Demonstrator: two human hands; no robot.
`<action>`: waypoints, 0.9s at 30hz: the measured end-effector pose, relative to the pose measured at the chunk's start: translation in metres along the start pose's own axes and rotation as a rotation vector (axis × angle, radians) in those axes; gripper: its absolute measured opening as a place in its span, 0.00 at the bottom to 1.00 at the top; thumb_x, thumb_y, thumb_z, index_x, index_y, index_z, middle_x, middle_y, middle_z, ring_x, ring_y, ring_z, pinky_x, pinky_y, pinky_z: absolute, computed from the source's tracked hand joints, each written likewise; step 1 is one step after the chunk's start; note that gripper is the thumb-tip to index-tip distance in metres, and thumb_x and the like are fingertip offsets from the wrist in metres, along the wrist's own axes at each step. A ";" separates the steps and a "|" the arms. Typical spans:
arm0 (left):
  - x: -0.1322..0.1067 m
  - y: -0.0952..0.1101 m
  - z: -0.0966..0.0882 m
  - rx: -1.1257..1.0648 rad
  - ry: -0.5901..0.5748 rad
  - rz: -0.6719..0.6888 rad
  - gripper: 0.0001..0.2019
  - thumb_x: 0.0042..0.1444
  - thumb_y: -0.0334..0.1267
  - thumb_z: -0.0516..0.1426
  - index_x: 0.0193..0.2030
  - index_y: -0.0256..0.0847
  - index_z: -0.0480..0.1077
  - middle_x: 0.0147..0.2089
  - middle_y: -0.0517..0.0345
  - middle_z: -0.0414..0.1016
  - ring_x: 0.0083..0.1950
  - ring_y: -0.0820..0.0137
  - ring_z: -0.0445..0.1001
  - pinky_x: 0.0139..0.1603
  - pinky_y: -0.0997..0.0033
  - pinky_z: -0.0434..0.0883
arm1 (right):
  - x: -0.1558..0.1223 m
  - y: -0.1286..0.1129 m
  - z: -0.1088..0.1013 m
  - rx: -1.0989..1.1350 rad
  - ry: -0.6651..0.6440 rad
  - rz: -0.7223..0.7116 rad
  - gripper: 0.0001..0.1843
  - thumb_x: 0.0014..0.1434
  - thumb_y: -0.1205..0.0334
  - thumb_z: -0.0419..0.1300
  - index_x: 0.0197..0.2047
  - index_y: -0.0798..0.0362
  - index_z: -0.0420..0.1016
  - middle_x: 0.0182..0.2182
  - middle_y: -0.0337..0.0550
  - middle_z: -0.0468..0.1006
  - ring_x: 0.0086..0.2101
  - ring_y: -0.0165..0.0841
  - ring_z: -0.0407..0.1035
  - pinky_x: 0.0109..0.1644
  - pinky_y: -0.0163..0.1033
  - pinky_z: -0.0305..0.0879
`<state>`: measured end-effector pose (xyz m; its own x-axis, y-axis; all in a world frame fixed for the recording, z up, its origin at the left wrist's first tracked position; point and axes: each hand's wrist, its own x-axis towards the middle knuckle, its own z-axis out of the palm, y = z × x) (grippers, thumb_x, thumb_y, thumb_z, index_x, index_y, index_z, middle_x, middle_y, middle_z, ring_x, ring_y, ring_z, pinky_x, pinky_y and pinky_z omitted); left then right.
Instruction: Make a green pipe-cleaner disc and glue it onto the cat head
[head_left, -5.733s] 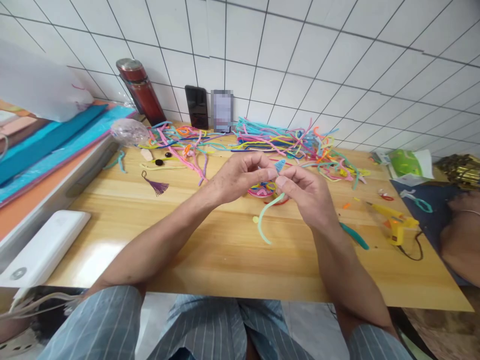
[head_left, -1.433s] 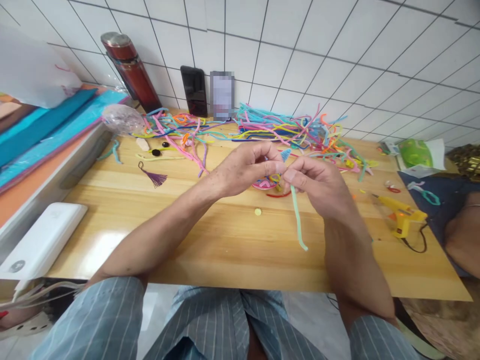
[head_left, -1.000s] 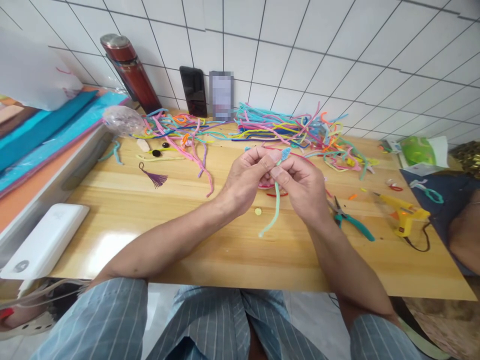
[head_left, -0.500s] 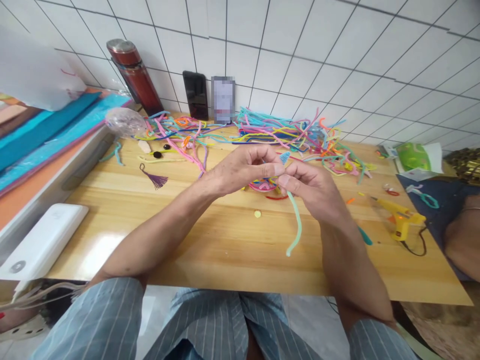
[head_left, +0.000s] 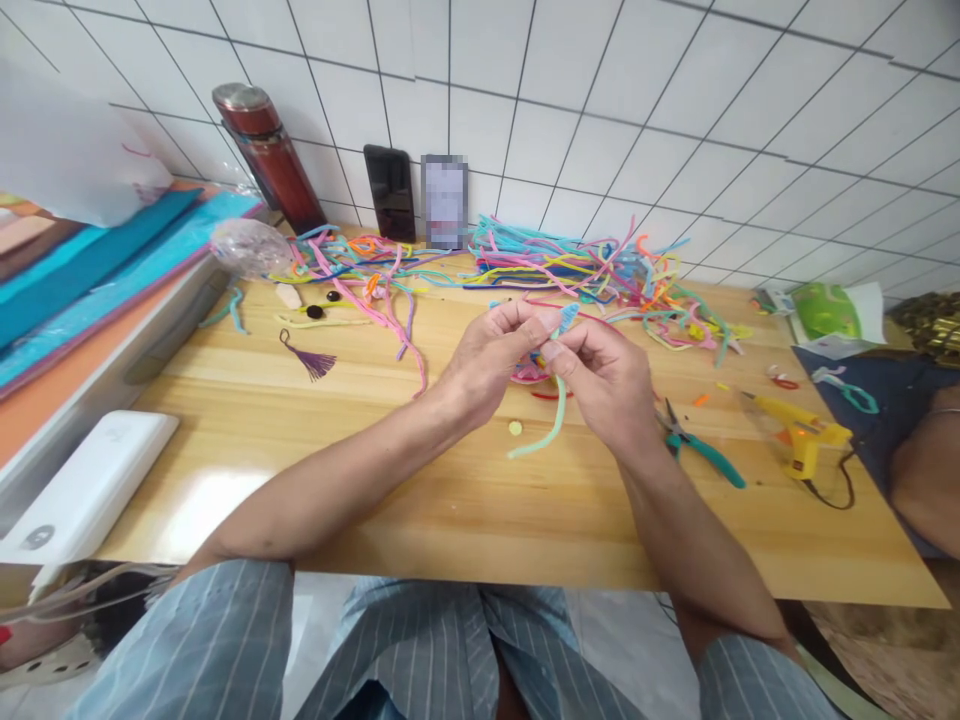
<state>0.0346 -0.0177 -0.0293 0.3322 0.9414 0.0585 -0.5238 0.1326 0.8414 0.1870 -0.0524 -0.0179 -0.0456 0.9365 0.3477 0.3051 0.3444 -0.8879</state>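
A pale green pipe cleaner hangs in a curve below my pinched fingertips. My right hand grips it near its upper end. Close against it, my left hand is closed on a small blue piece of coiled pipe cleaner, whose pointed tip shows above the fingers. The fingers hide where the green and blue parts meet. Just behind my hands lies a colourful pink, blue and yellow coiled pipe-cleaner shape, partly covered. A small yellow disc lies on the wood below my left hand.
Teal-handled pliers and a yellow glue gun lie to the right. Heaps of pipe cleaners line the wall, near two phones and a red flask. A purple tassel and white power bank are at left.
Both hands have shifted slightly left. The green pipe cleaner's free end has swung left and up. The pliers, mostly covered by my right forearm before, now show.
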 end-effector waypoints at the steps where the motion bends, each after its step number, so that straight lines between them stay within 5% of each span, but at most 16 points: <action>1: -0.002 -0.003 0.001 -0.043 0.009 -0.020 0.22 0.55 0.51 0.75 0.29 0.39 0.71 0.27 0.64 0.70 0.28 0.77 0.64 0.31 0.74 0.65 | -0.001 0.001 0.002 -0.013 0.011 -0.013 0.17 0.66 0.51 0.71 0.29 0.48 0.75 0.23 0.33 0.72 0.25 0.28 0.62 0.31 0.39 0.58; 6: -0.008 -0.006 0.006 -0.151 0.032 -0.082 0.20 0.56 0.49 0.75 0.31 0.39 0.73 0.31 0.62 0.72 0.31 0.76 0.67 0.34 0.76 0.67 | 0.001 0.002 0.004 0.050 0.027 0.007 0.20 0.62 0.42 0.74 0.33 0.48 0.78 0.25 0.33 0.78 0.25 0.28 0.68 0.30 0.37 0.66; 10: -0.004 -0.004 0.006 -0.117 0.023 -0.081 0.23 0.58 0.58 0.72 0.34 0.41 0.73 0.37 0.59 0.77 0.36 0.72 0.74 0.34 0.74 0.69 | 0.005 0.000 -0.001 0.101 0.051 -0.012 0.19 0.62 0.43 0.74 0.33 0.47 0.78 0.25 0.33 0.78 0.25 0.29 0.70 0.30 0.36 0.70; 14: 0.006 0.002 -0.003 0.108 -0.086 0.030 0.28 0.51 0.65 0.74 0.35 0.40 0.75 0.35 0.60 0.77 0.35 0.73 0.73 0.35 0.74 0.69 | 0.009 -0.001 -0.011 0.079 -0.002 -0.034 0.15 0.61 0.50 0.75 0.30 0.47 0.78 0.24 0.32 0.77 0.25 0.28 0.69 0.30 0.36 0.69; 20: 0.015 0.020 -0.020 0.455 -0.200 0.241 0.24 0.53 0.57 0.76 0.32 0.37 0.79 0.31 0.58 0.78 0.33 0.73 0.72 0.37 0.71 0.68 | 0.012 0.001 -0.023 0.045 -0.089 0.003 0.08 0.61 0.55 0.73 0.35 0.48 0.82 0.29 0.35 0.82 0.29 0.29 0.73 0.34 0.37 0.71; 27: 0.008 0.010 -0.010 0.235 -0.098 0.165 0.26 0.50 0.59 0.77 0.32 0.38 0.76 0.30 0.61 0.77 0.31 0.75 0.72 0.34 0.74 0.69 | 0.012 0.003 -0.017 0.078 -0.017 -0.043 0.14 0.62 0.51 0.75 0.31 0.48 0.80 0.24 0.32 0.75 0.24 0.27 0.64 0.27 0.35 0.62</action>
<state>0.0245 -0.0060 -0.0261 0.3376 0.9085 0.2463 -0.3846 -0.1057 0.9170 0.2038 -0.0411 -0.0115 -0.0733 0.9215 0.3814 0.2272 0.3878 -0.8933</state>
